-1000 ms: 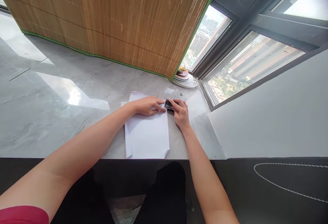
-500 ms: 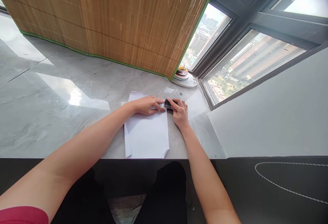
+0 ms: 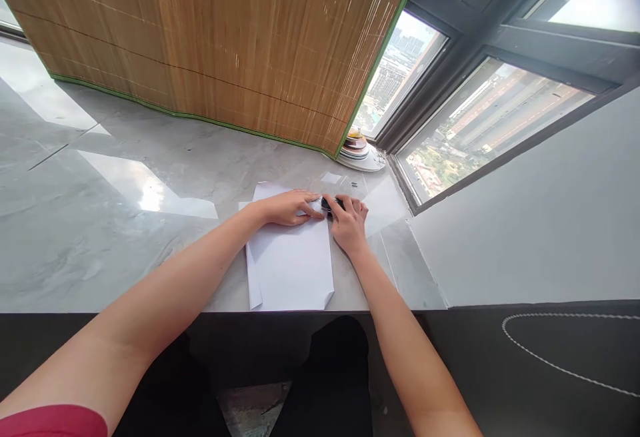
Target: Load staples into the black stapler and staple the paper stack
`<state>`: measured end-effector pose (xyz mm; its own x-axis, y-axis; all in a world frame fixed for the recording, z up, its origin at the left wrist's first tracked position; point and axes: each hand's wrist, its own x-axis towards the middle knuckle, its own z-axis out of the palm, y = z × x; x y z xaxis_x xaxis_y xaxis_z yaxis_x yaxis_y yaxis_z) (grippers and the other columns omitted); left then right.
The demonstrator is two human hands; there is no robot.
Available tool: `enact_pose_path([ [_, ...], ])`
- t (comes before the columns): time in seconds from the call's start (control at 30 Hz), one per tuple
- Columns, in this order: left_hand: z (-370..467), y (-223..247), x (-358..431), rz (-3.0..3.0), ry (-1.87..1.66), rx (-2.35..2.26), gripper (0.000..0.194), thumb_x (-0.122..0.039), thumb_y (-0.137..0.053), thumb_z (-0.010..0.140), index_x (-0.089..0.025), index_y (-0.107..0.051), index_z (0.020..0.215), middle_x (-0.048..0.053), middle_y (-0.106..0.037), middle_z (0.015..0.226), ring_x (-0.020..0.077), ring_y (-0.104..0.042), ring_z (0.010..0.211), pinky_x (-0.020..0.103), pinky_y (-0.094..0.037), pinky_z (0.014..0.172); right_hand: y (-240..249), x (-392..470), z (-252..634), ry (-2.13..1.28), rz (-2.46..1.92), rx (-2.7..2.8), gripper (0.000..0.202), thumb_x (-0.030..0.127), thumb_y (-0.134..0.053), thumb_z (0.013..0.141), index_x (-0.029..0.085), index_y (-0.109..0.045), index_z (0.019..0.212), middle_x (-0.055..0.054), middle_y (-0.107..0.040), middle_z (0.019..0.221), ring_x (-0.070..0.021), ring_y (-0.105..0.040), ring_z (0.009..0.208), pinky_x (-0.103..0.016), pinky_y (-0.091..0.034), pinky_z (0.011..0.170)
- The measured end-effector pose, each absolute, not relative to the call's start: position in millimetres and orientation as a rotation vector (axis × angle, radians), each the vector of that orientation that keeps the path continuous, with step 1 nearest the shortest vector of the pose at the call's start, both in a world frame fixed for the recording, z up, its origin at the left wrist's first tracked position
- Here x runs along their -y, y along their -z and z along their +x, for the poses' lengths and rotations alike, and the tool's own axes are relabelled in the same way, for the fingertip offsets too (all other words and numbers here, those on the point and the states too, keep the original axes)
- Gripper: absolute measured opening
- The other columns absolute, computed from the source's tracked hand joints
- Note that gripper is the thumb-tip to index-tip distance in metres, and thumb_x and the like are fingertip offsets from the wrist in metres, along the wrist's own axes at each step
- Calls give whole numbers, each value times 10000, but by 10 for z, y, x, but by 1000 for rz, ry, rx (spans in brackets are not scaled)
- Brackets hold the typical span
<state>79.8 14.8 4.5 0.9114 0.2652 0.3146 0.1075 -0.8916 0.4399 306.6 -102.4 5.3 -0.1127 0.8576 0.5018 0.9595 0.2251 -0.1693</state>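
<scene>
Paper [image 3: 290, 270] lies on the grey marbled desk [image 3: 100, 250] in front of you, its near end at the desk's edge. The near right corner is bent, and another sheet edge shows along the left side. Your left hand [image 3: 291, 207] rests across the far part, while the stapler [image 3: 325, 204], as the black tool appears to be, sits at the right edge by your left fingertips.

To work well here, press the sheets down firmly with your left fingers so nothing slides, and leave those fingertips clear of the stapler's front end, since they look very near it. Set the tool square to the edge and bear down evenly, without dragging the paper sideways.

As for the grip, your right hand [image 3: 350, 224] is closed around the stapler, its fingers curled over the black body; how hard it squeezes, you cannot tell from this view. Your left hand's grip is apart, thumb a little away from the fingers, flat on the paper and clamped on nothing. Two small dark bits [image 3: 354, 184] lie beyond your right hand, and stacked plates [image 3: 369, 160] stand farther back by the window [image 3: 490, 124].
</scene>
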Motion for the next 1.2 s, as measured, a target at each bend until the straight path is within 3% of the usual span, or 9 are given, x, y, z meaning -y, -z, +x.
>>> enact_pose_path([
  [0.13, 784, -42, -162, 2710, -461, -297, 366, -274, -630, 1027, -389, -774, 1344, 56, -532, 1647, 287, -511, 1505, 448, -383, 1256, -54, 986, 3159, 173, -1711, 1859, 607, 138, -525, 941, 308, -576, 1521, -105, -659, 1267, -321, -557, 1173, -511, -428, 1058],
  [0.3, 784, -49, -180, 2726, -444, -352, 512, -302, -623, 1030, -319, -624, 1541, 100, -519, 1653, 297, -506, 1510, 445, -378, 1263, 21, 870, 3420, 155, -1763, 1531, 465, 164, -573, 877, 229, -654, 1330, -133, -686, 1218, -330, -571, 1121, -503, -478, 1019],
  [0.57, 799, -93, -179, 2770, -385, -398, 508, -301, -594, 1021, -234, -632, 1524, 151, -486, 1667, 329, -484, 1523, 512, -333, 1286, 111, 822, 3532, 115, -1875, 1294, 332, 388, -671, 826, 226, -690, 1116, -115, -751, 1058, -312, -664, 968, -441, -543, 881],
  [0.77, 762, -241, -138, 2509, -622, -402, 534, -494, -714, 963, -258, -675, 1441, 126, -587, 1583, 317, -504, 1488, 520, -327, 1274, 61, 831, 3532, 69, -1908, 1287, 283, 454, -665, 843, 236, -701, 1020, -90, -772, 956, -298, -690, 895, -421, -552, 831],
  [0.87, 648, -336, -185, 1940, -1094, -504, 344, -569, -728, 945, -227, -764, 946, 104, -768, 1124, 254, -691, 1142, 389, -536, 1023, 33, 839, 3530, 31, -1896, 1277, 278, 466, -675, 843, 236, -702, 997, -90, -775, 953, -303, -696, 906, -430, -552, 846],
  [0.9, 590, -361, -225, 1664, -1233, -542, 418, -585, -702, 959, -221, -683, 753, 78, -732, 898, 216, -703, 945, 332, -565, 866, 22, 844, 3525, 18, -1894, 1268, 279, 476, -680, 844, 237, -701, 986, -90, -775, 947, -305, -696, 905, -434, -552, 851],
  [0.97, 457, -395, -330, 1128, -1414, -572, 613, -589, -636, 995, -226, -421, 550, 12, -496, 588, 149, -562, 604, 266, -482, 589, -9, 861, 3496, -11, -1889, 1246, 288, 496, -689, 845, 237, -701, 971, -88, -774, 937, -308, -696, 899, -447, -553, 861],
  [1.07, 296, -407, -479, 692, -1537, -513, 677, -510, -566, 1041, -224, -201, 548, -35, -253, 514, 112, -334, 454, 251, -330, 446, -95, 931, 3370, -66, -1836, 1232, 305, 504, -700, 851, 231, -709, 988, -86, -778, 950, -305, -698, 896, -454, -556, 866],
  [1.2, 255, -374, -549, 623, -1534, -459, 666, -439, -570, 1040, -220, -141, 581, -49, -183, 524, 99, -266, 440, 248, -274, 420, -255, 1116, 2984, -183, -1678, 1339, 292, 476, -723, 860, 221, -731, 1004, -70, -777, 921, -276, -695, 848, -406, -559, 806],
])
